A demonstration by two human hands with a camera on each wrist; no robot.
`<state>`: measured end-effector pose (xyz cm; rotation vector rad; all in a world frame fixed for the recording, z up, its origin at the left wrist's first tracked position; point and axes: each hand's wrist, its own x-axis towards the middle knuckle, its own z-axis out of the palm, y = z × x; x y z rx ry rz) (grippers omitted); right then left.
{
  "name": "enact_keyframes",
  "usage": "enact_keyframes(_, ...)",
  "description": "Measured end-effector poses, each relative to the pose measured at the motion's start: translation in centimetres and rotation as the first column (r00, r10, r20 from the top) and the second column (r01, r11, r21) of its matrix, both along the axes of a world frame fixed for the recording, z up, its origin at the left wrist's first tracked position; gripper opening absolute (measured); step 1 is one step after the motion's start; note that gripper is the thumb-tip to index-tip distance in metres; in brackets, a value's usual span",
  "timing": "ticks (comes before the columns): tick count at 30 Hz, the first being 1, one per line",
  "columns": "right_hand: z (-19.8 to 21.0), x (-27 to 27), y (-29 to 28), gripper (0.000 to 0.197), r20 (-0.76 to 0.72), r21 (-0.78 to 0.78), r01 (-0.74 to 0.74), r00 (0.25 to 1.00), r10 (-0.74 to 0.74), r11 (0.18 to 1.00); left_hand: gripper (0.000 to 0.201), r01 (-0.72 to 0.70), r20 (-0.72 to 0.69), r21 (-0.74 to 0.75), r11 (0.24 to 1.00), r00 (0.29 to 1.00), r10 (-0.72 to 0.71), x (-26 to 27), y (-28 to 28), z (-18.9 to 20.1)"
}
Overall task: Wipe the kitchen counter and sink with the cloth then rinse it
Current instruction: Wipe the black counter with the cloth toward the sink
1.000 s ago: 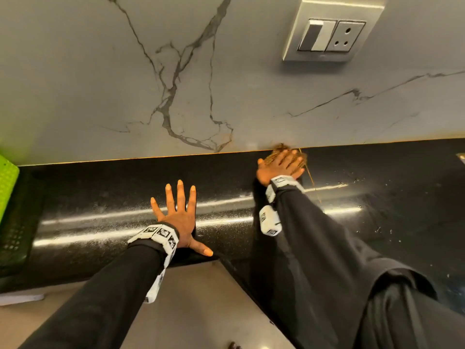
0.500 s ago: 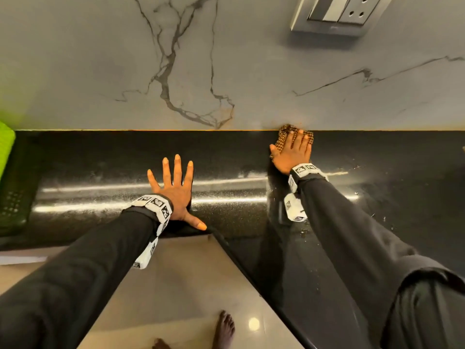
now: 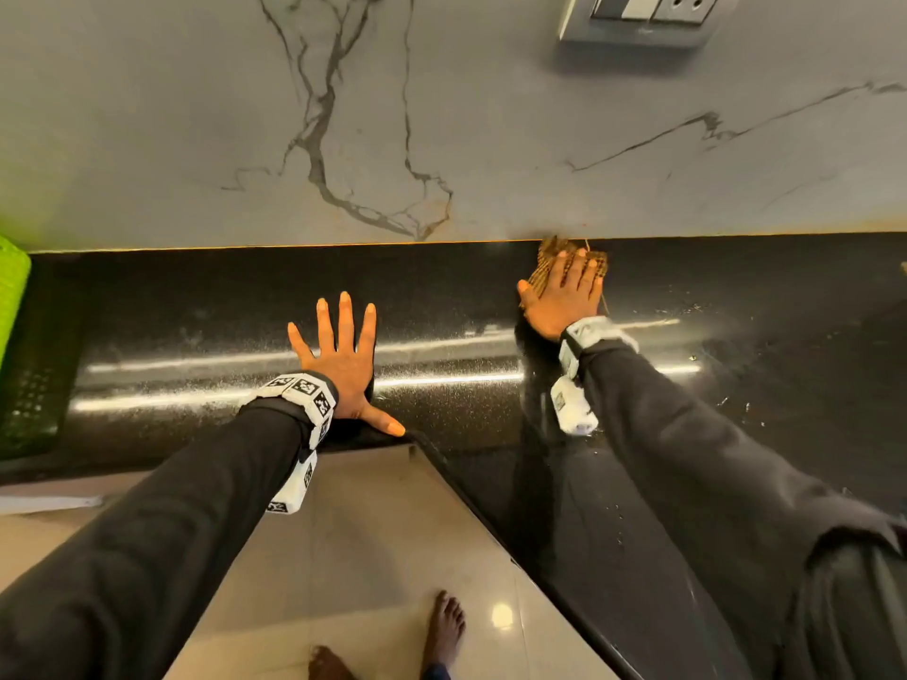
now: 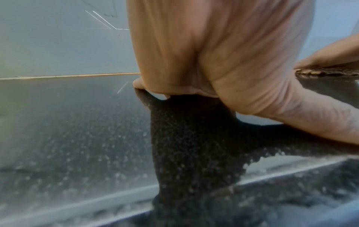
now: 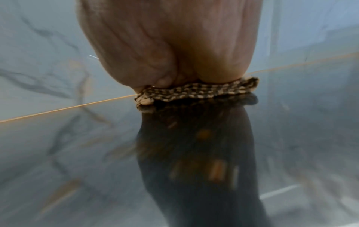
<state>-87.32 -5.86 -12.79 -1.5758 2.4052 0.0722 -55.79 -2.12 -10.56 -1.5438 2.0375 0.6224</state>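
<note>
Right hand (image 3: 562, 296) flat, pressing checked cloth (image 3: 549, 260) at backsplash; left hand (image 3: 343, 365) spread, bracing.
Risk: loose thread snags; crumbs (image 3: 736, 409) get missed.

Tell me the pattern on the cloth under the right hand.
The cloth has a tan-and-dark-brown woven check, clearest in the right wrist view.

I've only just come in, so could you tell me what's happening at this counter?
A person is wiping the black counter. Their right hand presses a brown checked cloth flat at the counter's back edge, against the marble wall. The left hand rests spread on the counter near its front edge. No sink shows in these views.
</note>
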Motion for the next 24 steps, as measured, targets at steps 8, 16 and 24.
enact_keyframes(8, 0.3, -1.8, 0.8, 0.087, -0.036, 0.018, -0.037, 0.999, 0.038, 0.999, 0.185, -0.001, 0.014, 0.005, 1.000, 1.000, 0.001, -0.1, -0.2, -0.5)
enact_keyframes(16, -0.3, 6.7, 10.3, 0.088, -0.008, 0.033, -0.159, 0.987, 0.160, 0.987, 0.186, -0.002, 0.011, 0.018, 1.000, 1.000, 0.001, -0.2, 0.0, 0.1)
enact_keyframes(24, 0.8, -3.6, 7.4, 0.087, -0.047, 0.044, -0.044, 0.998, 0.046, 0.998, 0.181, 0.030, -0.018, -0.001, 1.000, 0.999, -0.030, 0.5, 0.3, 0.2)
